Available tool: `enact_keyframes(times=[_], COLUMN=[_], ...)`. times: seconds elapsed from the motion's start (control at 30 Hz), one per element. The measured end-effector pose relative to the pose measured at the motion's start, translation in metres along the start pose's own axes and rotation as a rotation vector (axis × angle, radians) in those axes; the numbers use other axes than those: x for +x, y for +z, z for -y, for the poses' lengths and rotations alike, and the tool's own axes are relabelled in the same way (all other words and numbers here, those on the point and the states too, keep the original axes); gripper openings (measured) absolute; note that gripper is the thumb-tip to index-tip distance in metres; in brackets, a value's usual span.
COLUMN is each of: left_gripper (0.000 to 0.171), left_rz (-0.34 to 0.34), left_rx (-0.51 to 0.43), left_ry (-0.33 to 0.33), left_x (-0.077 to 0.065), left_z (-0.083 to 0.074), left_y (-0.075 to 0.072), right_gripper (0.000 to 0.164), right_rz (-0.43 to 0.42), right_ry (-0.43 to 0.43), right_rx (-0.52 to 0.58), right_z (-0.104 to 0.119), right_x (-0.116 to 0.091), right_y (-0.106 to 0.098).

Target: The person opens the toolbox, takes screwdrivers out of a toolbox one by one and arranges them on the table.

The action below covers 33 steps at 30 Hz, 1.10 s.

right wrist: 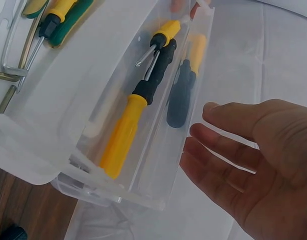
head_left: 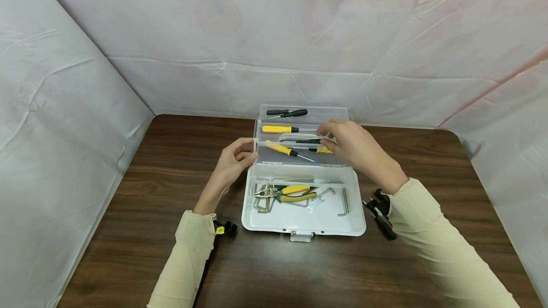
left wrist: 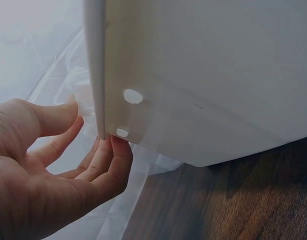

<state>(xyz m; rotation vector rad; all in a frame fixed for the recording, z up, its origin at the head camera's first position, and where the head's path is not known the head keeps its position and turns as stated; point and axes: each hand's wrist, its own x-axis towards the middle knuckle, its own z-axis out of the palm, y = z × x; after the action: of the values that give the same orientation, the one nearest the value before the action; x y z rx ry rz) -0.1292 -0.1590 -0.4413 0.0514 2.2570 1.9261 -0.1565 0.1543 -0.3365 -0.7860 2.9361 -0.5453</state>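
Observation:
A toolbox with a white base [head_left: 299,225] stands on the table, its clear stepped trays [head_left: 329,114] opened out at the back. My left hand [head_left: 233,160] holds the left end of the trays. In the left wrist view its bent fingers [left wrist: 113,165] touch the corner of a white panel [left wrist: 208,85]. My right hand [head_left: 357,146] is over the trays' right end; in the right wrist view its fingers are loosely bent beside the outer tray wall, holding nothing. A yellow-and-black screwdriver [right wrist: 124,132] lies in one tray, a dark-handled screwdriver [right wrist: 179,100] in the tray nearest my fingers.
Pliers [head_left: 297,197], several hex keys [head_left: 264,206] and a wrench [head_left: 315,205] lie in the base. More small black screwdrivers [head_left: 295,113] sit in the rearmost tray. A latch [head_left: 301,237] juts from the front. Pale cloth [head_left: 291,37] hangs behind the brown table [head_left: 180,170].

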Motion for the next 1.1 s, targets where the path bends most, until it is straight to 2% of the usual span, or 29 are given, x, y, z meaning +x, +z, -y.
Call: enact_keyframes(times=[0.3, 0.53, 0.67, 0.9, 1.1], left_gripper=[0.047, 0.047, 0.048, 0.048, 0.048], left_rz=[-0.002, -0.009, -0.002, -0.007, -0.002], left_rx=[0.004, 0.011, 0.011, 0.010, 0.014], left_ry=[-0.019, -0.016, -0.024, -0.032, -0.030], left_x=[0.002, 0.000, -0.001, 0.000, -0.001], left_z=[-0.001, -0.001, -0.001, -0.002, -0.003], left_y=[0.000, -0.002, -0.001, -0.001, 0.001], right_gripper=[0.022, 0.024, 0.026, 0.029, 0.028], right_rz=[0.097, 0.188, 0.234, 0.246, 0.256], right_ry=[-0.021, -0.103, -0.115, -0.153, -0.138], right_rx=[-0.004, 0.003, 0.013, 0.016, 0.022], right_z=[-0.002, -0.004, -0.006, -0.007, -0.008], right_x=[0.019, 0.032, 0.037, 0.040, 0.039], right_y=[0.002, -0.001, -0.002, -0.003, -0.003])
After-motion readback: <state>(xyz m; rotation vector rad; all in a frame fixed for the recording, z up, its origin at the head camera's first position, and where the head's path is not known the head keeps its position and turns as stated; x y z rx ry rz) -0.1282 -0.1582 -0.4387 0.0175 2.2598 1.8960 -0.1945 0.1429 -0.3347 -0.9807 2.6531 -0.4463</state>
